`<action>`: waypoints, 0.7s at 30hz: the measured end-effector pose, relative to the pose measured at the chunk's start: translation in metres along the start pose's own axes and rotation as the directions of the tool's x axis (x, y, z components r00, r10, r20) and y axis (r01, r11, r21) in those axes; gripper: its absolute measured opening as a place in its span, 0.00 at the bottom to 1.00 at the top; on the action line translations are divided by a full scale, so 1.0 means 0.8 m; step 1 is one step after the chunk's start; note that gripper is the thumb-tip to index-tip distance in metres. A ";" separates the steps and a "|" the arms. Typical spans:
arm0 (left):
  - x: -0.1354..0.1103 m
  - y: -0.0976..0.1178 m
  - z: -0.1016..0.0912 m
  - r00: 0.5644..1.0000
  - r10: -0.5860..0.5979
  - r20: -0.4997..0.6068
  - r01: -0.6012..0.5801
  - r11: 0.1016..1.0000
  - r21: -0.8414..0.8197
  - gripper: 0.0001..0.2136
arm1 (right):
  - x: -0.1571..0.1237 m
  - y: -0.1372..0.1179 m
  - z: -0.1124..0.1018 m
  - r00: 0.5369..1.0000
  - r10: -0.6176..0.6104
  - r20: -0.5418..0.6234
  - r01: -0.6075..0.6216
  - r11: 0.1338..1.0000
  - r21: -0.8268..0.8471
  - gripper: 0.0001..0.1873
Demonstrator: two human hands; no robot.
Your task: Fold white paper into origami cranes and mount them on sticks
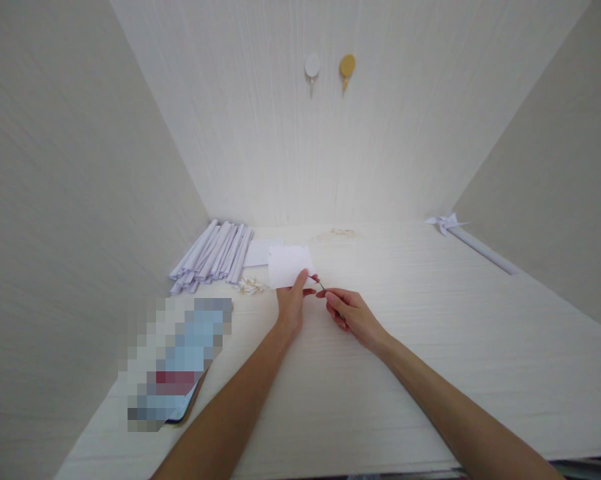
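Observation:
My left hand grips a white square of paper by its near right corner, thumb on top and fingers beneath. In my right hand is a thin dark pointed tool, pinched between thumb and fingers. Its tip meets the paper's corner beside my left thumb; whether it goes through the sheet I cannot tell. A small dark mark shows near the paper's far left corner. Behind the held sheet lies more white paper. Several small pale sticks or pins are scattered just left of my left hand.
A pile of rolled white paper tubes rests by the left wall. Nearer me lies a blurred-out phone. At the far right, a paper pinwheel is on a paper tube. A white hook and gold hook hang on the back wall.

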State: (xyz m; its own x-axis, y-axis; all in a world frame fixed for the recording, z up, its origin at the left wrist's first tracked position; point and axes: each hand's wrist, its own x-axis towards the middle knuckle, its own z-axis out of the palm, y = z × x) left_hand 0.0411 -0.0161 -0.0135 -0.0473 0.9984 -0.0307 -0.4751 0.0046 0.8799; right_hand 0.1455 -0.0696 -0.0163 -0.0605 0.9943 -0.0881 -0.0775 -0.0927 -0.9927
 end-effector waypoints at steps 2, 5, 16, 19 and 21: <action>-0.001 -0.001 0.001 1.000 -0.007 0.018 0.007 1.000 0.005 0.10 | -0.001 -0.001 0.000 1.000 0.005 0.021 -0.005 1.000 -0.005 0.17; -0.002 -0.001 0.001 0.999 -0.019 0.044 0.019 1.000 0.020 0.09 | -0.002 -0.004 0.000 1.000 0.016 0.027 -0.015 0.999 -0.032 0.19; -0.002 -0.001 0.001 0.998 -0.060 0.029 0.059 0.997 0.042 0.08 | -0.001 -0.003 0.004 0.999 0.004 -0.038 -0.005 1.000 -0.012 0.22; -0.003 0.000 0.002 0.997 -0.067 0.025 0.066 0.997 0.042 0.08 | 0.000 -0.003 0.005 0.996 -0.011 -0.085 0.008 0.999 -0.035 0.22; -0.004 0.001 0.003 0.997 -0.069 0.027 0.067 0.997 0.043 0.08 | 0.001 -0.002 0.005 0.995 -0.010 -0.104 0.006 0.999 -0.041 0.22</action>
State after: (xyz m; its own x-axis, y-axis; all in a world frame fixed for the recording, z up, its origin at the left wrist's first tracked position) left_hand 0.0429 -0.0192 -0.0117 0.0095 0.9969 -0.0780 -0.4386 0.0743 0.8956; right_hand 0.1419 -0.0692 -0.0142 0.0436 0.9953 -0.0863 -0.0366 -0.0848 -0.9957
